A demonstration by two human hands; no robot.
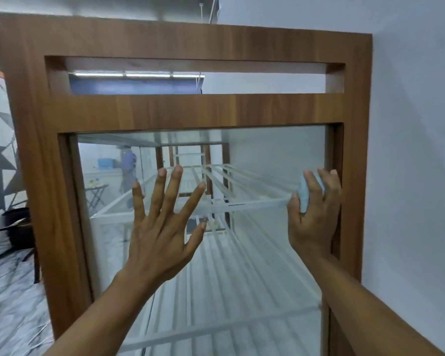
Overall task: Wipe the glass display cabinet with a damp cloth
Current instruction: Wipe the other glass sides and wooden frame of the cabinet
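Left of your right hand [311, 219], which grips the cloth [305, 197], runs the glass [267, 155]; left hand [162, 227] splayed flat.

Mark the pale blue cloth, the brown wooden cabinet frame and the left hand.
pale blue cloth [304, 199]: head view, bunched lower fold.
brown wooden cabinet frame [165, 109]: head view, its middle crossbar.
left hand [157, 237]: head view, back of the hand.

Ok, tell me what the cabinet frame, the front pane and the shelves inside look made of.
Cabinet frame: wood or wood-look laminate, matte; brown grain runs along it. Front pane: clear glass; it shows faint reflections and the shelves are visible through it. Shelves: smooth white slatted bars, painted metal or plastic; I cannot tell which.
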